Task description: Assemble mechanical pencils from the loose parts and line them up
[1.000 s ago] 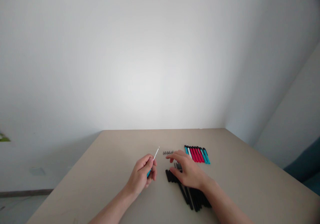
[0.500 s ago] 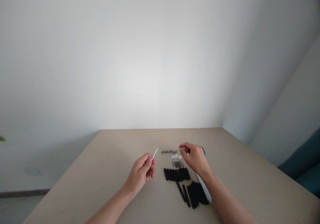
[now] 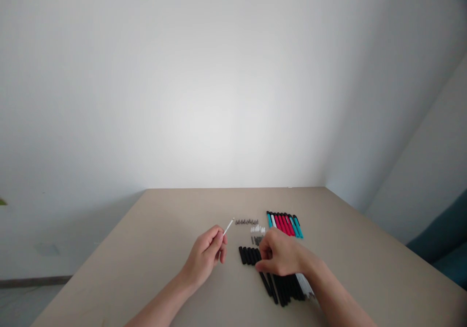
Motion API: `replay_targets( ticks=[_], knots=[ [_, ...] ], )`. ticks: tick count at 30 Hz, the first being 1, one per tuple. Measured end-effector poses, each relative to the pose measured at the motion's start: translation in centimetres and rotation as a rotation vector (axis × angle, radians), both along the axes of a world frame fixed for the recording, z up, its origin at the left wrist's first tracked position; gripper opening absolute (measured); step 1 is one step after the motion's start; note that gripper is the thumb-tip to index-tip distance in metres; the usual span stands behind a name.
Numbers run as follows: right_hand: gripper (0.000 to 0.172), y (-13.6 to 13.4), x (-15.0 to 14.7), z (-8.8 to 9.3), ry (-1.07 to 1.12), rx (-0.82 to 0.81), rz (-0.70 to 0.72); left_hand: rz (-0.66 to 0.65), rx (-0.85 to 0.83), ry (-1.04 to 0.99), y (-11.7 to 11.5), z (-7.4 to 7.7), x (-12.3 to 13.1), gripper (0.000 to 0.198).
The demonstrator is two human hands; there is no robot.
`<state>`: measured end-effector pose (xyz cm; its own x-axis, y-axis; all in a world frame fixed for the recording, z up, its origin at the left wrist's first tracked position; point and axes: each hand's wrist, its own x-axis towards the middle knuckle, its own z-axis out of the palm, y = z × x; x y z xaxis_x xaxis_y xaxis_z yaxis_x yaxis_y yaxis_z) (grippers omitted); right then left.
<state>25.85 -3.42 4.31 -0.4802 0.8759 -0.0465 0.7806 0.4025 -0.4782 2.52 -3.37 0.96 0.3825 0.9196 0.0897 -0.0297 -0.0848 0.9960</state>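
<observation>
A thin white stick [image 3: 228,226] is held by the left hand [image 3: 208,251], pinched between the thumb and the bent fingers. The stick is straight and very slender, and it is ended by a small greyish tip; it is raised at a slant above the surface [image 3: 189,210], pointed away and to the right. Its lower part is hidden by the fingers. The right hand [image 3: 282,251] is placed over the black parts, with its fingers curled toward the thumb — whether anything is gripped by it cannot be told. Near its thumb, short black tubes [image 3: 248,256] are lined side by side, smooth and matt in look, while longer black tubes [image 3: 280,293] are partly covered by the hand and forearm. Beside these, white sticks [image 3: 303,285] are bundled. Farther away, small grey pieces [image 3: 257,240], small white pieces [image 3: 257,229] and greyish cone-like pieces [image 3: 247,222] are arranged in rows — and teal, white and red barrels [image 3: 284,223], dark at their far ends, are laid close together.
</observation>
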Motion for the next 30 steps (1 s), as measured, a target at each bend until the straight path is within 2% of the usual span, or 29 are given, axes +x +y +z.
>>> replay_targets(
  ticks=[5,10,18,30],
  knots=[
    [0.016,-0.4,-0.4,0.5,-0.124,-0.031,-0.016,-0.014,0.132,0.121,-0.2,-0.6,-0.1,0.041],
    [0.015,-0.6,-0.9,0.5,-0.134,-0.011,0.018,-0.009,0.194,0.188,-0.2,-0.5,-0.2,0.039],
    [0.009,-1.1,-1.2,0.6,-0.108,0.014,0.05,0.006,0.21,0.191,-0.2,-0.3,-0.1,0.038],
    [0.011,-1.4,-1.3,0.6,-0.139,0.028,0.043,0.013,0.205,0.208,-0.2,-0.3,-0.2,0.038]
  ],
)
